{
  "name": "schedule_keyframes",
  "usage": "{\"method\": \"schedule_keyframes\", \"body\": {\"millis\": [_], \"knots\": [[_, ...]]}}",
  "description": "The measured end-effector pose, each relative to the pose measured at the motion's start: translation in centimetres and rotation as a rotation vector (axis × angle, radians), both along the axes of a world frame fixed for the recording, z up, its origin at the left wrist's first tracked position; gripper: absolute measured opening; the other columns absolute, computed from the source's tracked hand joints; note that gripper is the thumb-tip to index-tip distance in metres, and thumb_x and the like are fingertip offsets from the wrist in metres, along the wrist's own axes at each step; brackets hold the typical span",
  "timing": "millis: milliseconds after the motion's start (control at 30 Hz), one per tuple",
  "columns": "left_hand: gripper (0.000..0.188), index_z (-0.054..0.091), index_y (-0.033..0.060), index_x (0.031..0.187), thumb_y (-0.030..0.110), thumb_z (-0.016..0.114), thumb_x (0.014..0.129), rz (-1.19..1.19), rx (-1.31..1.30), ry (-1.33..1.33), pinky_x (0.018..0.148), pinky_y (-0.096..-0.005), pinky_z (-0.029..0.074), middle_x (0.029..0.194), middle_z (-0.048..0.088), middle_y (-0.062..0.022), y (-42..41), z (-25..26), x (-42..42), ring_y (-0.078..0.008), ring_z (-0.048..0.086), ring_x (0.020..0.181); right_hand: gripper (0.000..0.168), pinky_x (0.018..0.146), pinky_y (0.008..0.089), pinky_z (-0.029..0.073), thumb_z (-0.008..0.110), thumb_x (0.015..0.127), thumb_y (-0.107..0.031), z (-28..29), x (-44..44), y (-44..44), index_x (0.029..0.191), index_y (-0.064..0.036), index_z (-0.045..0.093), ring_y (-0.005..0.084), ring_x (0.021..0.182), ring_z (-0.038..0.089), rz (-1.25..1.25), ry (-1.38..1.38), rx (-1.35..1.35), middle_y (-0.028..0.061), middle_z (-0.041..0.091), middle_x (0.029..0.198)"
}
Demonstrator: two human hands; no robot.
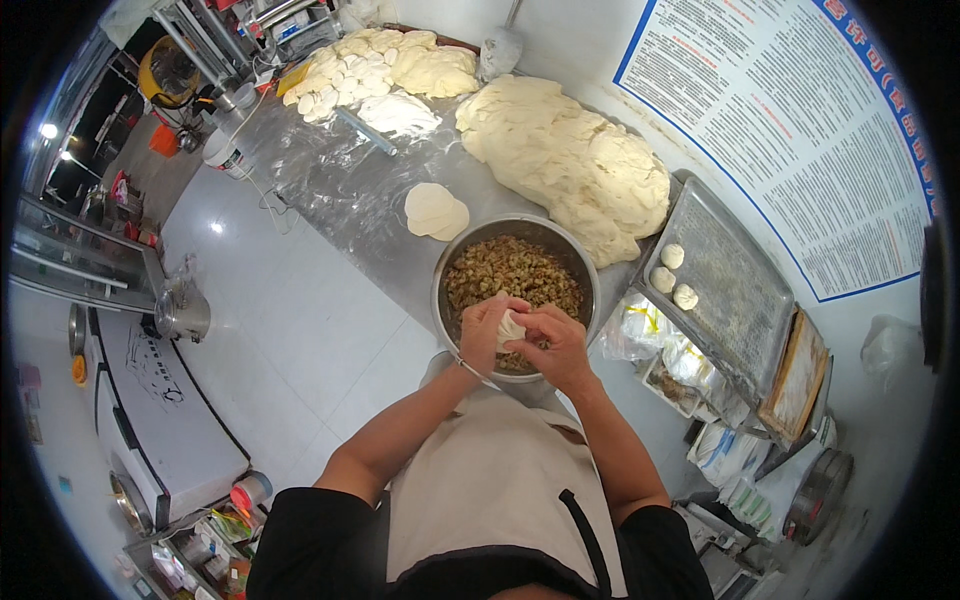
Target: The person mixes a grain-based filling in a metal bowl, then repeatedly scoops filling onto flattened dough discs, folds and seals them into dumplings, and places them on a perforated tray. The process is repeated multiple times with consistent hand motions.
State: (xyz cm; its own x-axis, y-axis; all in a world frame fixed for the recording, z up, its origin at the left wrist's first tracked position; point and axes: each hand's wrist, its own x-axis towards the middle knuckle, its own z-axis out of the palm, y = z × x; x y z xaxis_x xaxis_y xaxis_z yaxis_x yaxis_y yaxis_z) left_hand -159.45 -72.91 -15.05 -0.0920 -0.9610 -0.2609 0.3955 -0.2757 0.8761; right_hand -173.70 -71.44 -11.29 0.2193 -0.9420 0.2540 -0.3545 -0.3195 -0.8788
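Between both hands, a small pleated bun (511,330) of white dough is held above a steel bowl (440,300). My left hand (482,334) cups it from the left side. On the other side, the fingers of my right hand (555,341) pinch its edge. Chopped brownish filling (517,271) lies in the bowl under them; part of it is hidden by the hands. Just beyond the bowl, a few flat round wrappers (435,211) overlap on the metal worktop (337,195). Three formed buns (673,279) sit on a metal tray (731,300) at the right.
A large dough mass (562,157) lies against the wall behind the bowl. Farther left are a rolling pin (366,131), a flour heap (401,112) and many dough pieces (345,79). A wooden-framed board (796,375) stands beside the tray. Plastic-wrapped packages (645,322) are below it.
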Motion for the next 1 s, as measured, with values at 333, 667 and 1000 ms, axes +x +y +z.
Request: {"method": "schedule_keyframes", "body": {"millis": [333,667,1000], "knots": [[0.045,0.068,0.002,0.082,0.038,0.047,0.099,-0.776,-0.478,-0.315,0.057,-0.0275,0.048,0.073,0.064,-0.0023,-4.4,-3.3,0.2,-0.0109,0.059,0.063,0.019,0.056,0.0288,0.051,0.077,0.072,-0.012,2.1,-1.4,-0.8,0.081,-0.005,0.062,0.0181,0.066,0.061,0.241,0.401,-0.528,0.0042,0.058,0.076],[0.068,0.057,0.0064,0.119,0.063,0.027,0.096,-0.753,0.543,0.392,0.08,-0.032,0.055,0.105,0.066,-0.0102,-6.2,-2.8,-4.4,-0.0226,0.066,0.091,0.053,0.08,0.0375,0.052,0.082,0.067,-0.02,4.1,-4.8,-2.1,0.113,-0.008,0.058,0.0288,0.094,0.06,-0.037,0.421,-0.19,0.0109,0.058,0.106],[0.07,0.028,0.011,0.147,0.061,0.025,0.098,-0.545,0.513,0.219,0.094,-0.0463,0.048,0.129,0.051,-0.0174,-7.2,0.9,-8.8,-0.0319,0.054,0.114,0.051,0.086,0.0357,0.048,0.083,0.066,-0.013,-4.7,-22.9,-6.1,0.113,-0.009,0.062,0.0235,0.101,0.058,-0.419,0.168,0.088,0.0089,0.06,0.108]]}}
